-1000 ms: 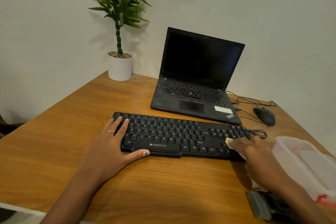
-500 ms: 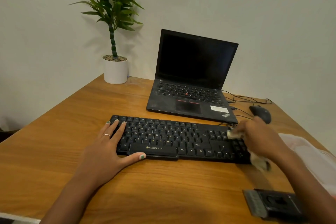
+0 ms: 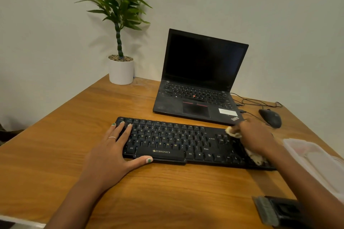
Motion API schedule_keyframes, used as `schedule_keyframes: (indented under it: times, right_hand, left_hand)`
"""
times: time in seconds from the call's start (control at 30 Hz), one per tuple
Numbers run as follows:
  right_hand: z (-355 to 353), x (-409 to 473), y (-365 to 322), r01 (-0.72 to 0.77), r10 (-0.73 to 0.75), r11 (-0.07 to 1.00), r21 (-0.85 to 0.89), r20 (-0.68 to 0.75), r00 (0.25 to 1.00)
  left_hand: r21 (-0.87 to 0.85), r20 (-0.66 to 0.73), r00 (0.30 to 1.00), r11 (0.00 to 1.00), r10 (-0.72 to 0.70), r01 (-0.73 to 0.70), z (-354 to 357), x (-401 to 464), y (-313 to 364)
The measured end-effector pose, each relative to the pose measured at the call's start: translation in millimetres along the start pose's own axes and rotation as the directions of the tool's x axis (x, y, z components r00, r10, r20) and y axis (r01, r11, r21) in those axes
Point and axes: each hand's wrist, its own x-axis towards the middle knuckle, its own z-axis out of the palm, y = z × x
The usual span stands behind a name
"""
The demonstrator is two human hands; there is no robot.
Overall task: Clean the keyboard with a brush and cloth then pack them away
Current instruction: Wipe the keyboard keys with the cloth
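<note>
My left hand (image 3: 111,156) lies flat, fingers straight, on the keyboard's (image 3: 186,143) left end. My right hand (image 3: 256,135) fingers grip the cloth (image 3: 232,132) on its right end.

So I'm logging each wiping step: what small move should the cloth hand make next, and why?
Probably sweep the cloth leftward along the keyboard: the right hand holds it at the right end, the left hand steadies the other end.

A wooden table (image 3: 78,117) carries everything — a black keyboard (image 3: 176,143) near the front; a laptop (image 3: 197,87) behind it; a potted plant (image 3: 121,69) at the far corner; a mouse (image 3: 270,117), a clear tub (image 3: 316,161) and a brush (image 3: 275,210) on the right.
</note>
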Motion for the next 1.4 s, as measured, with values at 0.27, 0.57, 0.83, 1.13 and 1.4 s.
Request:
schedule_keyframes:
  times: [0.27, 0.57, 0.83, 1.13, 1.4]
  right_hand:
    - [12.3, 4.5, -54.2, 0.071, -0.054, 0.93, 0.361, -0.056, 0.997]
    - [-0.5, 1.0, -21.3, -0.077, 0.077, 0.997, -0.014, -0.019, 0.997]
    - [6.9, 12.8, -113.3, 0.078, 0.009, 0.911, 0.405, -0.208, 0.978]
    - [8.0, 7.7, -165.9, 0.414, -0.313, 0.812, 0.411, -0.291, 0.904]
    - [12.4, -11.8, -163.7, 0.509, -0.429, 0.768, 0.39, -0.277, 0.86]
  left_hand:
    - [-0.053, -0.012, 1.0, 0.999, 0.002, -0.003, 0.9, -0.3, -1.1]
    - [-0.034, 0.0, 1.0, 0.999, -0.009, 0.009, 0.5, -0.5, -0.5]
    - [-0.18, -0.029, 1.0, 0.984, -0.006, 0.001, 2.4, 0.5, -4.6]
    - [-0.245, -0.062, 0.998, 0.969, 0.006, -0.021, 3.0, 0.0, -6.5]
    - [-0.307, -0.022, 0.995, 0.948, -0.094, 0.082, 1.5, -0.1, -3.6]
